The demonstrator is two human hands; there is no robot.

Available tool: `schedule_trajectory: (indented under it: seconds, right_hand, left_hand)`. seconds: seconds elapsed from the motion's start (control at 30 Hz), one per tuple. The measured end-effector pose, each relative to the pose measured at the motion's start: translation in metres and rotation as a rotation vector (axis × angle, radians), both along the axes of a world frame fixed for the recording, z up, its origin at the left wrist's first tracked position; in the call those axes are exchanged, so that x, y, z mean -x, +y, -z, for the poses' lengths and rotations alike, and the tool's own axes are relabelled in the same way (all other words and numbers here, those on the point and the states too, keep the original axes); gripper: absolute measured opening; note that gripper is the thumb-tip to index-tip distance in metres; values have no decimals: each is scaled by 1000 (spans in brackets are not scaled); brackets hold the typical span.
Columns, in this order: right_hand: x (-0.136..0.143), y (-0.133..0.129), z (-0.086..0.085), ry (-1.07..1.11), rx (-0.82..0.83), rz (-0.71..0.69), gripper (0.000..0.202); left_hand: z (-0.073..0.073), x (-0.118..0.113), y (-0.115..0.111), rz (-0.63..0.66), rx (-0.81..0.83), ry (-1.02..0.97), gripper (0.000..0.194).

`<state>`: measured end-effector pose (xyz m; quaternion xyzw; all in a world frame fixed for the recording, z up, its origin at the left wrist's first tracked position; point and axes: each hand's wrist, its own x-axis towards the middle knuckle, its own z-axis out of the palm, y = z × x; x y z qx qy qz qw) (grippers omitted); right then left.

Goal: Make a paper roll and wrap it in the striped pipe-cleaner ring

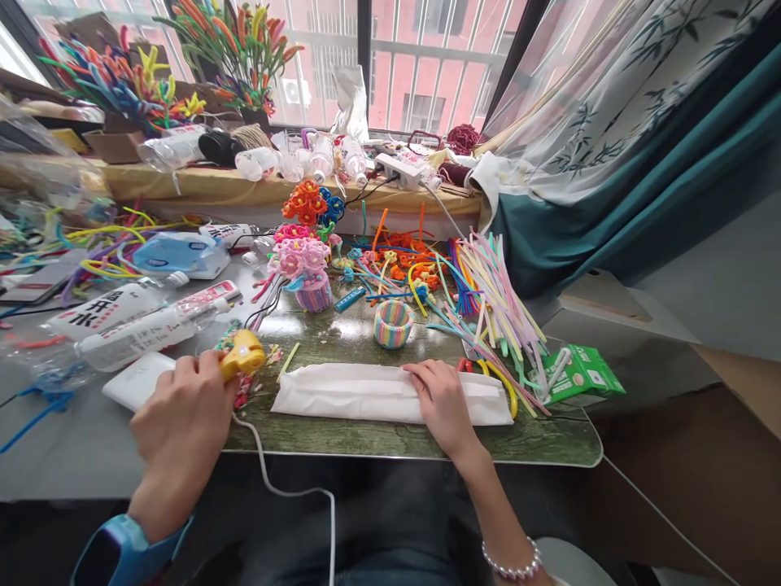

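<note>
Here the left hand (186, 411) is closed around a yellow tool (245, 356), holding it up near the left end of the folded white cloth (357, 392), while the right hand (442, 407) lies palm down over the cloth, right of its middle. Those right fingers are loosely bent and fairly close together; whether they pinch any fabric, it's hard to tell. It looks like a moment of handling, one hand steadying the cloth and the other minding the tool. Shifting the tool from here seems to call for a sure left grip and some heed for the white cord (262, 468) hanging over the worktop's (366, 443) near edge. As for the cloth, it's a long, flattened bundle, softly creased, running along that near edge, its right end short of the rounded near right corner. Whatever it may wrap is hidden. Behind it, towards the far edge, a pastel striped ring (394, 330) sits with its opening up, and farther left there's a striped pot (314, 295) crowded with pink flowers (298, 256). Loose pastel stems (497, 289) fan out over on the right.
</note>
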<state>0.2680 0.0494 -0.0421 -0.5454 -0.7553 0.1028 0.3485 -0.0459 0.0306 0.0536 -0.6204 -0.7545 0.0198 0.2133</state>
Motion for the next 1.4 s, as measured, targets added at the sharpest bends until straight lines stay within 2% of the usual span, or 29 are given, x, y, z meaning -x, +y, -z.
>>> schedule_trajectory:
  seconds: [0.1, 0.13, 0.2, 0.3, 0.37, 0.43, 0.57, 0.7, 1.0, 1.23, 1.4]
  right_hand:
    - [-1, 0, -1, 36, 15, -3, 27]
    - [-1, 0, -1, 48, 20, -3, 28]
    - [-1, 0, -1, 70, 30, -2, 32]
    - [-1, -1, -1, 91, 43, -4, 36]
    - [-1, -1, -1, 97, 49, -7, 37]
    - [-1, -1, -1, 100, 52, -8, 38]
    - [-1, -1, -1, 105, 58, -5, 38]
    - [0, -2, -1, 108, 64, -2, 39]
    - [-1, -3, -4, 107, 67, -4, 39]
    - [-1, -3, -3, 101, 60, -4, 39]
    - [-1, -3, -3, 94, 51, -3, 41]
  left_hand:
    - [-8, 2, -8, -5, -78, -233, 42]
    - [-9, 1, -10, 53, -86, -330, 42]
    - [-7, -5, -12, 263, -42, -538, 40]
    - [-1, -25, -9, 543, 171, -772, 30]
    - [3, -41, -4, 637, 326, -831, 24]
    - [7, -54, 2, 679, 415, -844, 25]
    - [15, -65, 11, 693, 467, -817, 34]
    - [19, -68, 16, 705, 492, -857, 34]
    - [17, -74, 21, 713, 472, -903, 28]
    - [19, -70, 22, 702, 460, -855, 31]
    - [13, -65, 21, 691, 446, -794, 35]
